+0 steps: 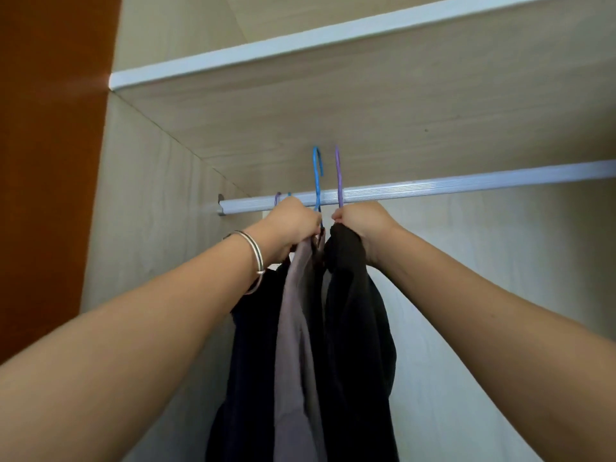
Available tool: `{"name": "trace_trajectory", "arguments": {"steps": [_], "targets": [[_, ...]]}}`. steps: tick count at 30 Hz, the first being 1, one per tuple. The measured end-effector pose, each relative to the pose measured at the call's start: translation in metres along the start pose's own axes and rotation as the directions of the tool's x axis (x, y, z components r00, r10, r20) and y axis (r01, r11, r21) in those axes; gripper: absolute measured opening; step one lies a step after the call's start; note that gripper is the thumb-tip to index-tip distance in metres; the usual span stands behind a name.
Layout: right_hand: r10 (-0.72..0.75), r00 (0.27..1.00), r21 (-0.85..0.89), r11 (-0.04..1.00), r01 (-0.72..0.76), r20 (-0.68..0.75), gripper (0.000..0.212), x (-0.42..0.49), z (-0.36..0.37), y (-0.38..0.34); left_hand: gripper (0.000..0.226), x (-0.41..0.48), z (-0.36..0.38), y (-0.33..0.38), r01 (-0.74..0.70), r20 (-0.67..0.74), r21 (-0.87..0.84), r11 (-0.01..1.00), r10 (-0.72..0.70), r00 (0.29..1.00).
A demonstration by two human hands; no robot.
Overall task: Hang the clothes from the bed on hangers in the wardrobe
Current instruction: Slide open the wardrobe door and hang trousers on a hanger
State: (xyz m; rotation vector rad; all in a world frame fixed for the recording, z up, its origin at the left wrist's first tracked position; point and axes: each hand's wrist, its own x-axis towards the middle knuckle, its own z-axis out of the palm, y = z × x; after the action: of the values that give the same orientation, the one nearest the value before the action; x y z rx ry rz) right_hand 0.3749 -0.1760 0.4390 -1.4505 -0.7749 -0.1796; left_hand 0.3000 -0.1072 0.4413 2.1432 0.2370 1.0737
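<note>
both arms reached up into the wardrobe, level with the rail (433,188). the left hand (293,225) was clenched around the neck of a blue hanger (316,175) together with the top of a grey garment (296,315), and the right hand (361,225) was clenched around the neck of a purple hanger (339,176) and the bunched top of a black garment (356,328). both hooks stood upright, their tips above the rail and in front of it, seemingly not yet hooked over. two more hooks (277,197) already sat on the rail just left of the left hand, and a dark garment (253,328) hung below them.

the clothes looked soft and limp, hanging in long folds with their long axis straight down from the fists. they seemed light enough for one hand each, though loose cloth could slide off thin shoulders if tilted. the hangers looked like thin coated wire, stiff but springy. the neck just under the hook, where the hands gripped, seemed the best hold, since it kept the cloth pinned and let the hook be steered. each hook's opening probably needed turning across the rail, which ran left to right.
</note>
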Motion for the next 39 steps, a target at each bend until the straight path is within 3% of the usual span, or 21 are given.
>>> {"name": "trace_trajectory", "arguments": {"steps": [4, 7, 10, 15, 20, 25, 28, 32, 36, 39], "targets": [[-0.010, 0.999, 0.101, 0.995, 0.007, 0.032, 0.009, -0.047, 0.000, 0.004, 0.036, -0.037, -0.014, -0.016, -0.014, -0.013, -0.004, 1.000, 0.014, 1.000], [-0.033, 0.990, 0.045, 0.999, 0.027, 0.139, 0.025, -0.081, 0.001, 0.023, 0.031, -0.074, -0.023, -0.025, 0.035, 0.030, 0.036, 0.999, -0.036, 0.999], [-0.033, 0.940, 0.148, 0.989, -0.018, 0.339, 0.039, -0.117, 0.008, 0.045, 0.030, -0.118, -0.028, -0.035, 0.106, 0.048, 0.057, 0.993, -0.109, 0.993], [-0.068, 0.749, 0.362, 0.901, -0.237, 0.659, 0.031, -0.185, 0.022, 0.075, 0.027, -0.203, -0.043, -0.054, 0.221, -0.015, 0.208, 0.953, -0.223, 0.975], [-0.083, 0.538, 0.339, 0.853, -0.397, 0.839, 0.031, -0.254, 0.052, 0.088, 0.026, -0.283, -0.075, -0.060, 0.356, -0.108, 0.402, 0.844, -0.342, 0.933], [-0.165, 0.288, 0.283, 0.854, -0.437, 0.943, 0.027, -0.319, 0.077, 0.069, 0.020, -0.366, -0.116, -0.038, 0.530, -0.190, 0.409, 0.743, -0.499, 0.846], [-0.263, 0.156, 0.304, 0.866, -0.396, 0.952, 0.028, -0.356, 0.101, 0.052, 0.029, -0.407, -0.146, -0.023, 0.657, -0.283, 0.435, 0.616, -0.599, 0.749], [-0.356, 0.024, 0.347, 0.892, -0.290, 0.934, 0.036, -0.401, 0.150, 0.029, 0.014, -0.451, -0.193, -0.021, 0.735, -0.468, 0.591, 0.331, -0.602, 0.647], [-0.434, -0.102, 0.421, 0.898, -0.125, 0.895, 0.045, -0.436, 0.206, 0.005, 0.018, -0.488, -0.240, -0.040, 0.706, -0.564, 0.693, 0.146, -0.499, 0.658], [-0.549, -0.105, 0.559, 0.816, 0.149, 0.829, 0.037, -0.440, 0.247, -0.001, 0.014, -0.513, -0.280, -0.062, 0.683, -0.588, 0.724, 0.098, -0.429, 0.685]]}}
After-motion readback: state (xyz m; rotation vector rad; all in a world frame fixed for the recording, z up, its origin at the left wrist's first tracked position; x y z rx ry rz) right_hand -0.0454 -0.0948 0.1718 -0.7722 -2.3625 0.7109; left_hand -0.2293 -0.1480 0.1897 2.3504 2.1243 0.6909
